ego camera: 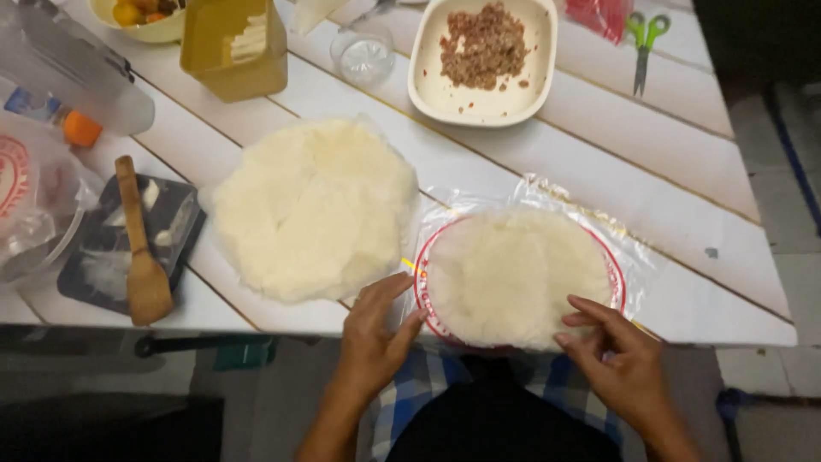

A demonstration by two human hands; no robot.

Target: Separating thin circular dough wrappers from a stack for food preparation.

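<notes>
here the left hand (376,329) and the right hand (611,359) rest at the two lower sides of a round white sheet (517,278), which lies on a clear plastic bag (637,257) with a red ring, at the near edge of the white table (667,162). the left fingers are together, the thumb touches the sheet's left rim. the right fingers (581,321) are slightly apart and press on the lower right rim. a bigger white stack (312,210) lies just beside, to the left.
</notes>
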